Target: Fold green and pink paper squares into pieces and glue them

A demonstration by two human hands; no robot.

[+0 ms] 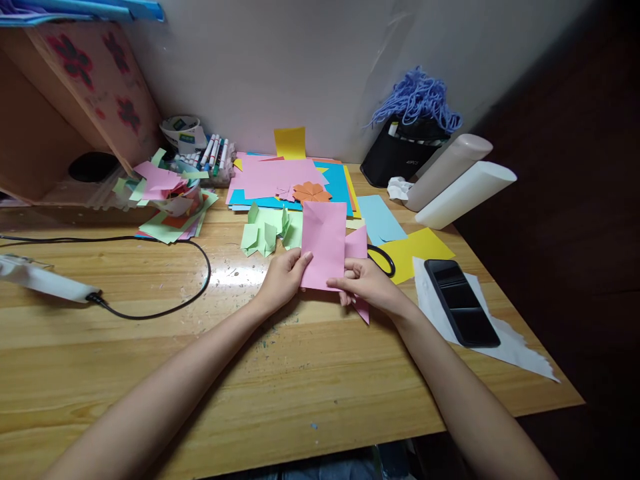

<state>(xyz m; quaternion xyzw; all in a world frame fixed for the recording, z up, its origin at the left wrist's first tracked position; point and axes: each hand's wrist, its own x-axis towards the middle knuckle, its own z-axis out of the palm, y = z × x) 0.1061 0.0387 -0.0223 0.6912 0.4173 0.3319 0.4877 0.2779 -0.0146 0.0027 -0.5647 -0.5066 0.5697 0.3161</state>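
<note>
A pink sheet of paper point(324, 240) is held up between both hands, above the middle of the table. My left hand point(283, 280) pinches its lower left edge, thumb on the front face. At the lower right corner my right hand point(367, 283) grips the same sheet, thumb in front and fingers behind. Behind it, to the right, another pink paper piece point(357, 243) shows in part. Folded light green paper pieces point(263, 233) lie just beyond my left hand. A black loop handle point(384, 259), perhaps of scissors, pokes out beyond my right hand.
Stacked colored paper point(280, 177) with an orange paper flower point(313, 193) lies at the back. A phone point(463, 303) rests on white tissue at right, near two bottles point(465, 193). Left are a scrap-filled tub point(175, 200), a black cable point(207, 267) and a cardboard box point(100, 100).
</note>
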